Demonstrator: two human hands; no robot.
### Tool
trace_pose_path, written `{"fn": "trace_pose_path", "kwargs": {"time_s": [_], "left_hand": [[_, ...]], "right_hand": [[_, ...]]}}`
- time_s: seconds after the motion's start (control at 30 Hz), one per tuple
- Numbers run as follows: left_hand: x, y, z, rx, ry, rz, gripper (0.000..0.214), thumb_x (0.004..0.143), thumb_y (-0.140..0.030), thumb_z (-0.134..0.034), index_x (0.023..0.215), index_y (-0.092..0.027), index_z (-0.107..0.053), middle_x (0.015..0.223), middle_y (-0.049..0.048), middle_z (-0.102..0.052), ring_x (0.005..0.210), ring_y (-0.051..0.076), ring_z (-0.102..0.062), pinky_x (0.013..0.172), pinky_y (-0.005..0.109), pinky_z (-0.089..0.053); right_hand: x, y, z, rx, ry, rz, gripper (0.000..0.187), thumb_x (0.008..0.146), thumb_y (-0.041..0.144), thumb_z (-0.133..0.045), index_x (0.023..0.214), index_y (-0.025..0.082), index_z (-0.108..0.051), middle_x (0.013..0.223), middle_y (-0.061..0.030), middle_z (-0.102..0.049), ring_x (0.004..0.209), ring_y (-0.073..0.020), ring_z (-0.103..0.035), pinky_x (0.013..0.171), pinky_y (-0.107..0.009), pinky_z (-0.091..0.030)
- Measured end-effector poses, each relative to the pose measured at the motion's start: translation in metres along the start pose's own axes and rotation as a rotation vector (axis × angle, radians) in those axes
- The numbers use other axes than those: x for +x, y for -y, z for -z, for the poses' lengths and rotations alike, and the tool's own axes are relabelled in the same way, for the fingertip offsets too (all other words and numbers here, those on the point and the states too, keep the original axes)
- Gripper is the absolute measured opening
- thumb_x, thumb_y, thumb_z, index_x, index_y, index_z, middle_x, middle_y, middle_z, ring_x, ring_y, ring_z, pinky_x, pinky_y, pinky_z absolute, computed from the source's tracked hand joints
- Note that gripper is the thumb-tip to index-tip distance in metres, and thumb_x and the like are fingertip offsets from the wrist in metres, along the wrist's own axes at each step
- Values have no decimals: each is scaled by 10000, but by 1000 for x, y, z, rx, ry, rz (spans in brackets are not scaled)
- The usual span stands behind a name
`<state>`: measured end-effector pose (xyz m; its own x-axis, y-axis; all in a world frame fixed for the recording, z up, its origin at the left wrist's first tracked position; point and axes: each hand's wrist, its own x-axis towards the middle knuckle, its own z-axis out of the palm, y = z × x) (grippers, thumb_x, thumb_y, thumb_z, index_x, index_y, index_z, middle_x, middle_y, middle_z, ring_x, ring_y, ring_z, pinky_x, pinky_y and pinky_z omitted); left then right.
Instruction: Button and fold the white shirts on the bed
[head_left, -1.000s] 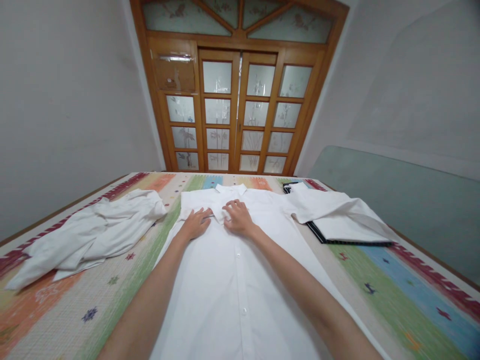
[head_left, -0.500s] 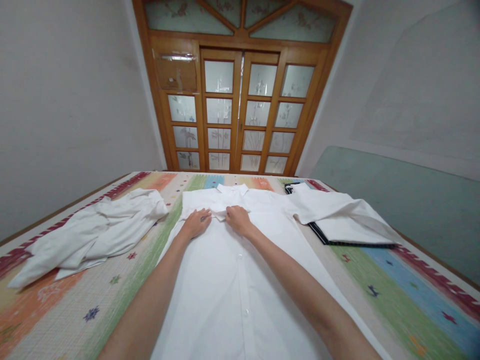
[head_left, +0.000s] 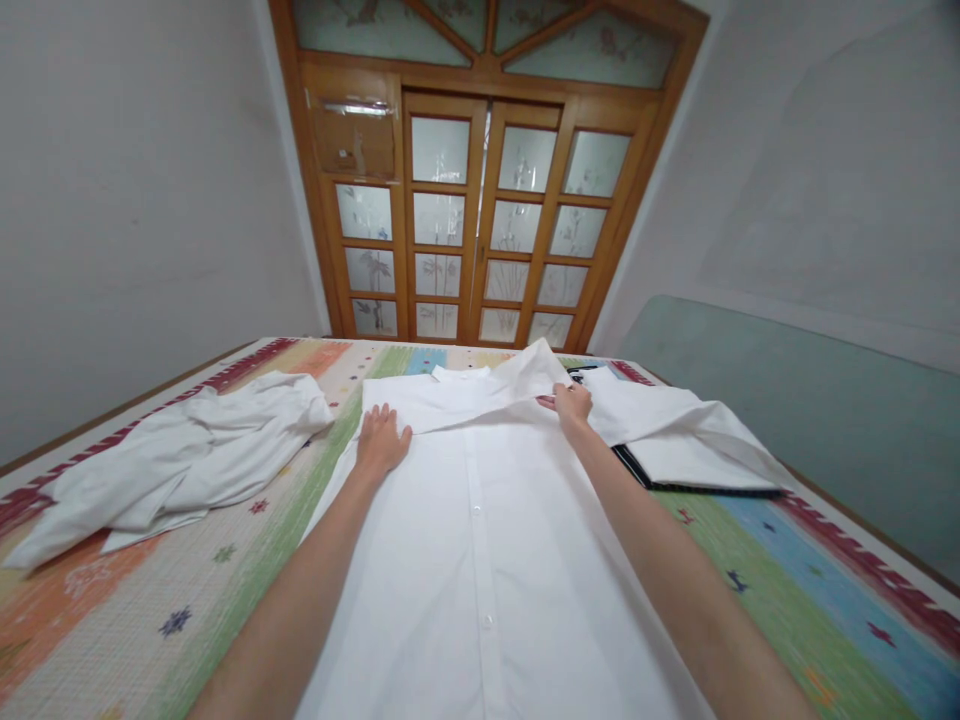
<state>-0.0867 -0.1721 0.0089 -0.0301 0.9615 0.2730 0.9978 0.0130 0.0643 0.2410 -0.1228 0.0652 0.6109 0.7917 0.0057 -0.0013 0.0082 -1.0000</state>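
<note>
A white button-up shirt [head_left: 480,540] lies front up on a striped, many-coloured bed cover [head_left: 765,560], collar towards the far end. My left hand [head_left: 381,442] lies flat with fingers spread on the shirt's left chest. My right hand [head_left: 573,402] pinches a fold of the shirt near its right shoulder and holds it lifted off the bed, so a ridge of cloth runs across the chest between both hands.
A crumpled white garment [head_left: 172,465] lies on the cover to the left. To the right, another white garment [head_left: 675,430] rests on a dark-edged folded item. A wooden door with frosted panes [head_left: 480,230] stands beyond the bed. Grey walls rise on both sides.
My right hand has moved from the middle of the chest out to the right, pulling a fold of the shirt up with it. My left hand has flattened and stayed at the left chest.
</note>
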Motion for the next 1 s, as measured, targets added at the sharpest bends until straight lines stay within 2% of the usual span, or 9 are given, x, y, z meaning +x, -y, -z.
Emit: {"fn": "trace_pose_path", "kwargs": {"time_s": [0.1,0.2,0.3,0.43,0.57,0.67,0.77,0.87,1.0], "left_hand": [[-2,-1,2,6,-7,40,612,894,-420,-380,1348,-17,-460,1489,190,-366,1412,316,-256,1164,415,-186],[-2,-2,4,-10,26,61,667,864,-477,-417,1371,-44,-439,1496,174,-360,1415,320,-245,1160,423,-190],[-2,-2,6,-15,53,64,697,846,-498,-439,1396,-70,-416,1504,160,-351,1416,329,-237,1161,435,-180],[-1,-1,7,-32,62,75,657,871,-464,-418,1393,-64,-421,1507,169,-341,1416,326,-241,1155,433,-194],[0,2,5,-47,15,112,566,931,-391,-310,1345,-40,-472,1483,184,-379,1404,303,-279,1146,408,-225],[1,3,1,-76,-34,158,517,925,-349,-340,1308,-43,-503,1466,196,-400,1394,302,-302,1136,429,-245],[4,6,-2,-197,-133,226,448,886,-278,-413,1258,-59,-535,1453,203,-415,1381,314,-320,1113,446,-286],[9,13,-2,-357,-239,335,421,885,-222,-392,1251,-59,-522,1417,208,-457,1337,297,-394,1086,424,-330],[14,27,-1,-412,-276,479,422,895,-220,-361,1277,-78,-469,1230,198,-613,1165,285,-564,983,422,-426]], "right_hand": [[8,-13,14,77,-14,-160,231,836,88,-463,1049,95,-554,682,-35,-649,565,-146,-672,547,-224,-578],[10,-25,23,61,6,-212,251,881,197,-468,1086,72,-540,719,-79,-667,565,-174,-681,529,-260,-589],[10,-33,26,-2,27,-216,382,868,372,-542,1098,67,-539,800,-125,-677,579,-195,-683,511,-290,-588],[14,-40,21,-253,-5,-71,491,819,440,-600,1178,117,-512,985,-145,-663,598,-170,-673,532,-284,-576],[17,-47,18,-407,-25,75,367,741,197,-600,1107,175,-595,960,-82,-672,704,-176,-671,669,-285,-555],[18,-51,19,-467,-56,160,324,663,104,-554,957,188,-663,901,-61,-679,875,-213,-646,829,-301,-495],[17,-54,17,-523,-95,195,256,636,121,-540,849,156,-678,885,-109,-667,909,-252,-619,863,-329,-456],[14,-53,8,-544,-139,235,292,665,165,-534,918,118,-673,1081,-181,-608,985,-276,-581,908,-360,-424],[1,-51,-7,-639,-153,592,381,712,163,-513,1063,96,-646,1287,-193,-490,1206,-311,-429,1033,-426,-316]]}}
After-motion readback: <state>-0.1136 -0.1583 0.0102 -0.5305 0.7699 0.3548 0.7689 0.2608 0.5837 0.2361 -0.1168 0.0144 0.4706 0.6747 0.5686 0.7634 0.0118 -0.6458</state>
